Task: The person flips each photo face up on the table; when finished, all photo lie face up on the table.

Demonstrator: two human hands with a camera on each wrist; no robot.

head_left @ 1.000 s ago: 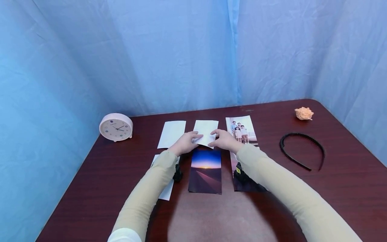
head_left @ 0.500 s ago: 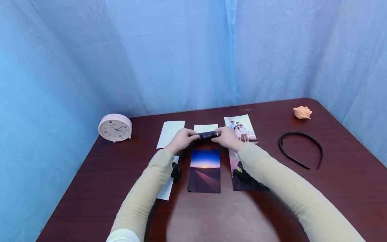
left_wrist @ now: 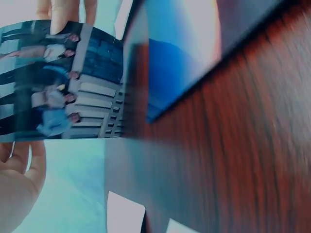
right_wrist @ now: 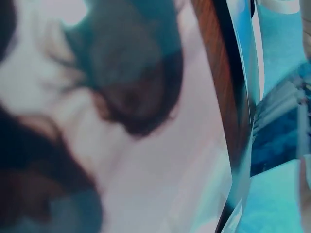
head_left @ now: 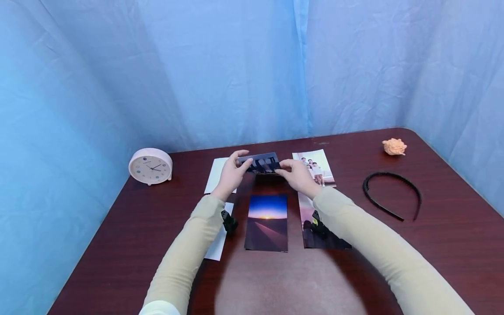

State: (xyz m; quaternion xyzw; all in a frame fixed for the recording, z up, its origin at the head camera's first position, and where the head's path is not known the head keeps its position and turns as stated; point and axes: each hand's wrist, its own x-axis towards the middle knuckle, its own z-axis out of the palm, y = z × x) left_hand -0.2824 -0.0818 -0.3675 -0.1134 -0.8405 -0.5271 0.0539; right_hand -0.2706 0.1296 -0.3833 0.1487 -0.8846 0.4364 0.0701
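Above the table, both hands hold one photograph [head_left: 263,163], a dark glossy group picture of several people, its printed side tilted toward the head camera. My left hand [head_left: 230,173] pinches its left end, thumb in front. At the right end, the thumb and fingers of my right hand [head_left: 299,176] pinch the edge. In the left wrist view the picture [left_wrist: 63,82] spans between the two hands. Below it lies a sunset photograph [head_left: 267,223]. A family photograph [head_left: 320,164] and a pinkish photograph [head_left: 307,214], partly under the right forearm, lie to the right.
Two white-backed cards lie left: a far card [head_left: 214,175] and a near card [head_left: 215,249], partly covered by the left arm. A white round clock [head_left: 150,166] stands far left. To the right are a black headband [head_left: 366,188] and a peach hair scrunchie [head_left: 394,147]. Blue curtains [head_left: 236,65] surround the table.
The hands have lifted the middle card, which lay white side up, and tipped it so that its printed group picture shows. The left hand has since moved slightly up and left.
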